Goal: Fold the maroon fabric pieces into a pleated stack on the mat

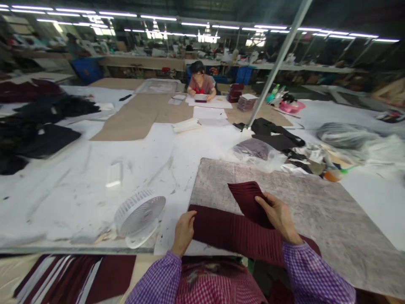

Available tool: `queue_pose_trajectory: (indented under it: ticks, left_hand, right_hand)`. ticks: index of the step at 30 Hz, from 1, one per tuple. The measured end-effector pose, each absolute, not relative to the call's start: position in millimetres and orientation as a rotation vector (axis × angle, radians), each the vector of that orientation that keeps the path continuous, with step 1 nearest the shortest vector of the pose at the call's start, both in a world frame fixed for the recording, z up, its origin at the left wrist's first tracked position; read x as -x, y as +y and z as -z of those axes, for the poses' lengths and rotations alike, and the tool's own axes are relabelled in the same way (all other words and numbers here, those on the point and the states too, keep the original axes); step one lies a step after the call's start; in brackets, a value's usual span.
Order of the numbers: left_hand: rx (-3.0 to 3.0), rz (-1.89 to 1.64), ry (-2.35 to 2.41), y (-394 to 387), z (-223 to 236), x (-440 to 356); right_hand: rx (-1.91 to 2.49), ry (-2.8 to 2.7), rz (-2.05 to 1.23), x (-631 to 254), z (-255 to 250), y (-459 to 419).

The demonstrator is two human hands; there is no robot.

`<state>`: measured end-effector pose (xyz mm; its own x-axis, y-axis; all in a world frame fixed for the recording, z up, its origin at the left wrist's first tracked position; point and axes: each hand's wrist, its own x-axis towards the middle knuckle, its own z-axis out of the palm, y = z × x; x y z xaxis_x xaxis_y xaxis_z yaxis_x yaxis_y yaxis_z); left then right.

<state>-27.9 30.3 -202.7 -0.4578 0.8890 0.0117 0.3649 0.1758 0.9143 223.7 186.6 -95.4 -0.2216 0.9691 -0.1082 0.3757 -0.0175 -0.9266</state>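
Note:
A dark maroon ribbed knit piece [234,230] lies across the near edge of a grey mottled board [316,202]. My left hand [184,230] pinches the left end of this knit piece, fingers closed on the cloth. My right hand [278,215] presses down on it where a second maroon flap [245,196] folds upward; its fingers curl on the fabric. Both sleeves are purple checked.
A small white fan [139,215] lies left of the board. Maroon cut pieces [79,278] are stacked below the table edge. Black fabric [38,126] lies far left, bags and black cloth [272,135] beyond the board. A person [201,82] sits at the far end. A slanted metal pole [278,59] rises at centre right.

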Motion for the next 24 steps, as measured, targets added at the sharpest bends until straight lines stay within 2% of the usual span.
queue_pose_trajectory:
  ticks: [4,11,16,24]
  left_hand:
    - [-1.408,-1.189,2.074,30,241,24]
    - [-1.729,-0.952,2.176,30,274,19]
    - [-1.840,-0.863,2.226,27,284,21]
    - [-1.997,-0.760,2.260,38,279,23]
  right_hand:
    - [1.359,-2.031,-1.261,-203,113,214]
    - [1.074,-2.519,-1.254,-144,124,216]
    - [0.978,-2.611,-1.238,-130,127,185]
    - [1.129,-2.481,-1.186,-145,129,148]
